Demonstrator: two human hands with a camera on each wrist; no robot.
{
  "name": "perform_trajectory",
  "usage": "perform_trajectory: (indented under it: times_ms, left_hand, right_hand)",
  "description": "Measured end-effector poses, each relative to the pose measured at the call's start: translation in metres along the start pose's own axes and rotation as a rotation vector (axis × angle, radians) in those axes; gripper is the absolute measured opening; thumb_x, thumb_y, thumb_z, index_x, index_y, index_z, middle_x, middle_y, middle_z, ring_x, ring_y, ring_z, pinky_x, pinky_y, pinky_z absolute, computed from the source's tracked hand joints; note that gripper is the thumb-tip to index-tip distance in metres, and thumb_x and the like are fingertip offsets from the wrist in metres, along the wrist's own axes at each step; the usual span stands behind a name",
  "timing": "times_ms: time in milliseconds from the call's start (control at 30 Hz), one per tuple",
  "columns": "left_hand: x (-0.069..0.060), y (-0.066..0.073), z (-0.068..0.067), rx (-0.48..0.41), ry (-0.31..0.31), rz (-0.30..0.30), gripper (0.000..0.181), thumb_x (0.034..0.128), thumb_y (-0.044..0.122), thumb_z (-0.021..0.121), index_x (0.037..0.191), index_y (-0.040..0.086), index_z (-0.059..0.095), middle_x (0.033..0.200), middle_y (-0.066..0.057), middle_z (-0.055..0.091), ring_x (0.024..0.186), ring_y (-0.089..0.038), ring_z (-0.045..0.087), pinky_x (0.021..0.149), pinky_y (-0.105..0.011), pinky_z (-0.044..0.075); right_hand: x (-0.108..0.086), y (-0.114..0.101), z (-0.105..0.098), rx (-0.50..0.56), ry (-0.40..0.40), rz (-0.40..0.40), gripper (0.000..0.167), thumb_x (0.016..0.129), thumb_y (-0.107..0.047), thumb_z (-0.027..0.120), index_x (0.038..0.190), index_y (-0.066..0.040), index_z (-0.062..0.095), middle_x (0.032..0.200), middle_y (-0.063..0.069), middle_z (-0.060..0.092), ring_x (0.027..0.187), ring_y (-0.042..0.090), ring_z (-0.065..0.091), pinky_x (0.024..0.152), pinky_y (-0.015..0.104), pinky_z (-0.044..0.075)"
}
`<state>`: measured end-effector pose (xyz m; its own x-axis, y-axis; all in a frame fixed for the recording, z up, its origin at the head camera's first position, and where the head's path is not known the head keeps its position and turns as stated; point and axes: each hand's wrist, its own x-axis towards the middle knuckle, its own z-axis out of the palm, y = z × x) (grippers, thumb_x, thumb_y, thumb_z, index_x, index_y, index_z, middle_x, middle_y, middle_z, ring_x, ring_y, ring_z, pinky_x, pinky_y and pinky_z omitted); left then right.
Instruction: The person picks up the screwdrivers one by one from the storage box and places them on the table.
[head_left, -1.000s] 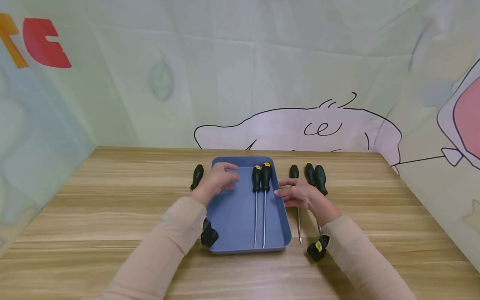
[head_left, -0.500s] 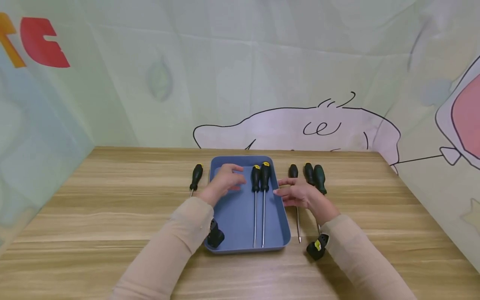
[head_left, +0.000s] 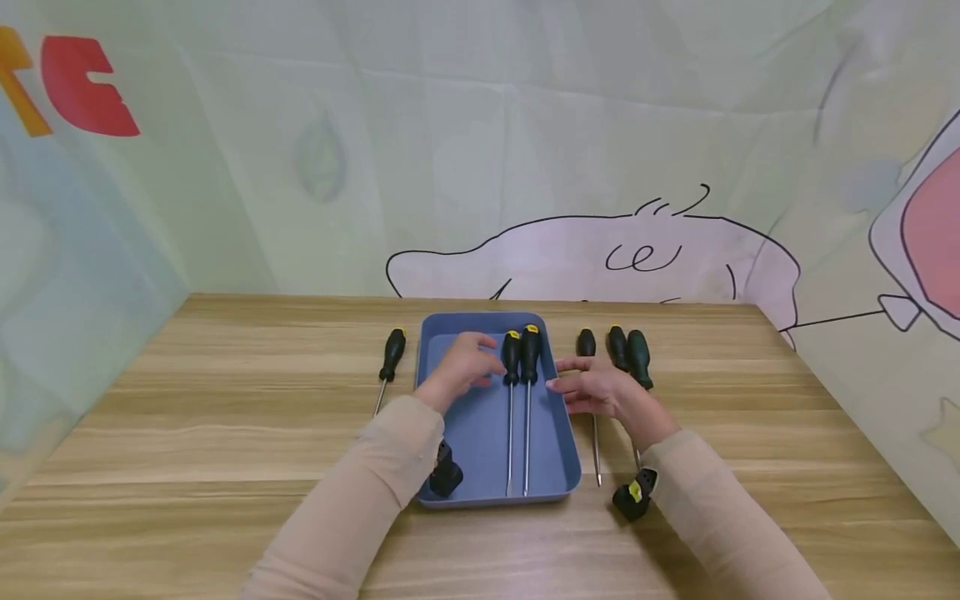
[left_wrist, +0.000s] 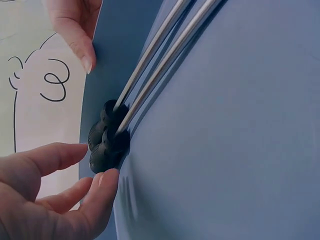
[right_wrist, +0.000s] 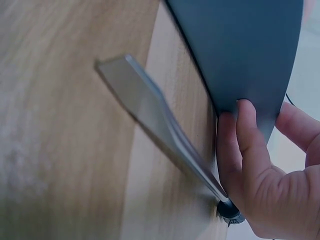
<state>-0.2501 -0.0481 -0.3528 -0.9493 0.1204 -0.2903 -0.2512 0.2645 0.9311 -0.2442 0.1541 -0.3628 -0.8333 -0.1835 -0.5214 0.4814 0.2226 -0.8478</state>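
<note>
Inside the blue tray (head_left: pixel 472 450), two screwdrivers lie side by side, a left one (head_left: pixel 512 358) and a right one (head_left: pixel 531 358), with black yellow-capped handles and long steel shafts. My left hand (head_left: pixel 467 367) hovers over the tray beside the left handle. In the left wrist view its thumb and fingers (left_wrist: pixel 100 200) are spread at the ends of the handles (left_wrist: pixel 102 155), with nothing gripped. My right hand (head_left: pixel 600 390) touches the tray's right wall with its fingertips. The right wrist view shows those fingers (right_wrist: pixel 250 135) extended against the outer wall.
One screwdriver (head_left: pixel 393 354) lies left of the tray. To its right lie another screwdriver (head_left: pixel 587 342), partly under the right hand, and two more handles, one black (head_left: pixel 618 346) and one dark green (head_left: pixel 640 358). A printed backdrop stands behind the wooden table (head_left: pixel 225 417).
My left hand has moved rightward across the tray, from its left side to beside the left screwdriver's handle. My right hand has stayed at the tray's right wall.
</note>
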Motion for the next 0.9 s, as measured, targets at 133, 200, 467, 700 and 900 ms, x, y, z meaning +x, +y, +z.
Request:
perform_trajectory:
  times_ms: [133,200,467,700,900]
  left_hand:
    - [0.002,-0.001,0.003,0.018,0.011,0.018,0.052,0.0778,-0.011,0.062,0.128,-0.008,0.047,0.119,-0.026,0.055,0.104,-0.034,0.057,0.081,-0.041,0.054]
    - [0.002,-0.001,0.004,0.031,0.019,0.022,0.052,0.0775,-0.011,0.063,0.128,-0.008,0.048,0.117,-0.025,0.055,0.102,-0.034,0.057,0.079,-0.04,0.055]
    - [0.004,-0.002,0.012,0.041,0.044,-0.014,0.058,0.0741,-0.015,0.065,0.129,-0.008,0.046,0.116,-0.026,0.052,0.096,-0.035,0.06,0.07,-0.035,0.057]
    - [0.004,-0.003,0.018,0.121,0.063,0.004,0.065,0.0705,-0.013,0.069,0.13,-0.007,0.045,0.118,-0.025,0.055,0.078,-0.028,0.061,0.061,-0.031,0.056]
    - [0.008,-0.005,0.022,0.225,0.101,0.039,0.067,0.0671,-0.011,0.072,0.129,-0.007,0.047,0.112,-0.023,0.058,0.055,-0.019,0.053,0.05,-0.024,0.052]
  right_hand:
    - [0.0,0.0,0.001,-0.002,0.006,-0.002,0.054,0.087,-0.005,0.064,0.135,0.0,0.04,0.095,0.012,0.06,0.077,0.019,0.059,0.074,0.031,0.056]
    - [0.001,0.0,0.001,-0.006,0.0,-0.004,0.055,0.087,-0.005,0.064,0.136,0.001,0.039,0.096,0.012,0.06,0.077,0.019,0.059,0.074,0.031,0.056]
    - [0.002,0.002,0.001,0.002,-0.01,-0.003,0.054,0.087,-0.006,0.064,0.135,0.0,0.04,0.093,0.011,0.061,0.075,0.018,0.06,0.072,0.03,0.056]
    - [0.0,0.0,0.0,-0.004,-0.003,-0.007,0.052,0.088,-0.006,0.063,0.135,0.0,0.04,0.094,0.011,0.061,0.075,0.018,0.06,0.074,0.031,0.056]
    - [0.001,0.0,0.0,-0.009,0.002,-0.005,0.053,0.088,-0.006,0.063,0.135,0.0,0.04,0.094,0.011,0.061,0.075,0.018,0.06,0.074,0.031,0.056]
